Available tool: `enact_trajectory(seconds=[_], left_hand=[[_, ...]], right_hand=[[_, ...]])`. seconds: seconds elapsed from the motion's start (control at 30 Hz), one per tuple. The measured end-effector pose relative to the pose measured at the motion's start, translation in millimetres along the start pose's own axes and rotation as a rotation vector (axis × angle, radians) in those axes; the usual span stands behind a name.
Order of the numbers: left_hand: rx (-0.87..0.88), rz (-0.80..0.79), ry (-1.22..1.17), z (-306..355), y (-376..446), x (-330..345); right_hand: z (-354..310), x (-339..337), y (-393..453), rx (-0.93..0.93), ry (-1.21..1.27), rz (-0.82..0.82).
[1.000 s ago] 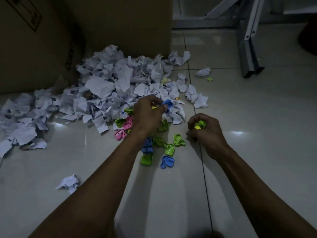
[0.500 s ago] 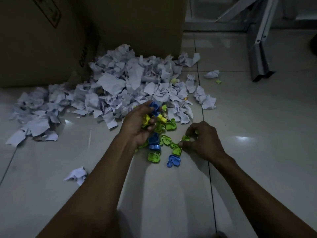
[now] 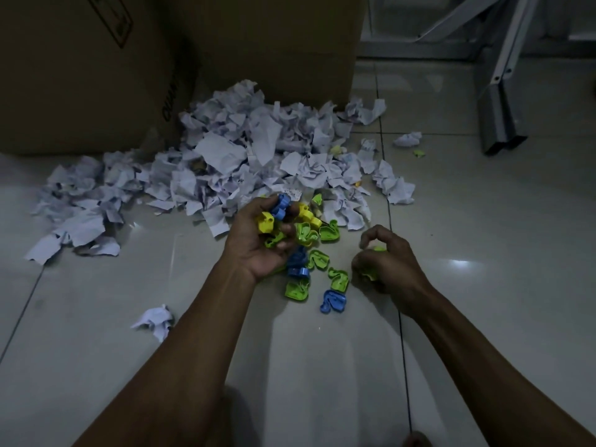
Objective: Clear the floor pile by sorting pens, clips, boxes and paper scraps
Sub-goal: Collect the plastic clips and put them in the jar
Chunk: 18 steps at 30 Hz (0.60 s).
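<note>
The left hand (image 3: 263, 240) grips a handful of clips (image 3: 280, 217); the right hand (image 3: 383, 261) curls around green clips (image 3: 371, 272). Loose clips (image 3: 335, 282) lie on the floor (image 3: 483, 317) beside the paper scraps (image 3: 225, 162). They appear light, rigid and smooth: pinch each across its body.

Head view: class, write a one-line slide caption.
Left hand holds a handful of coloured clips; right hand grips a green one beside the paper scraps.

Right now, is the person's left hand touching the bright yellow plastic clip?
Touching. The head view shows the left hand cupped palm-up, its fingers curled round the yellow plastic clip along with blue and green ones.
</note>
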<state>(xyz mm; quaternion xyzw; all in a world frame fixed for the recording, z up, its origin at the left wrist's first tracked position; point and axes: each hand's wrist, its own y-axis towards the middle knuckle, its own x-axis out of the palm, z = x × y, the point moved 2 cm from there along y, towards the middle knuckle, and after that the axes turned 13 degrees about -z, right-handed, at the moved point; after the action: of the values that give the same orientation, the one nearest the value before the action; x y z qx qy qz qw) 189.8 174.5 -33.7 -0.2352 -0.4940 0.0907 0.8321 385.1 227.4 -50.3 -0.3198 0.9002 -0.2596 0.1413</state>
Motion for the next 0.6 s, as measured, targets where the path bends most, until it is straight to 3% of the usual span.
enact_trajectory(seconds=[0.1, 0.17, 0.33, 0.43, 0.6], left_hand=[[-0.009, -0.007, 0.03, -0.6, -3.8, 2.8], [-0.002, -0.024, 0.03, 0.0, -5.6, 4.5], [0.023, -0.06, 0.006, 3.6, -8.4, -0.1], [-0.036, -0.036, 0.045, 5.5, -11.5, -4.2], [-0.134, 0.135, 0.341, 8.1, -17.3, -4.9]], right_hand=[[2.0, 1.5, -5.5, -0.077, -0.078, -0.129], [6.0, 1.2, -5.7, -0.128, -0.281, -0.142], [10.8, 13.4, -5.2, -0.035, -0.723, 0.084], [9.7, 25.7, -9.6, -0.001, -0.796, 0.143], [8.6, 31.3, -3.1, 0.072, -0.783, 0.149]])
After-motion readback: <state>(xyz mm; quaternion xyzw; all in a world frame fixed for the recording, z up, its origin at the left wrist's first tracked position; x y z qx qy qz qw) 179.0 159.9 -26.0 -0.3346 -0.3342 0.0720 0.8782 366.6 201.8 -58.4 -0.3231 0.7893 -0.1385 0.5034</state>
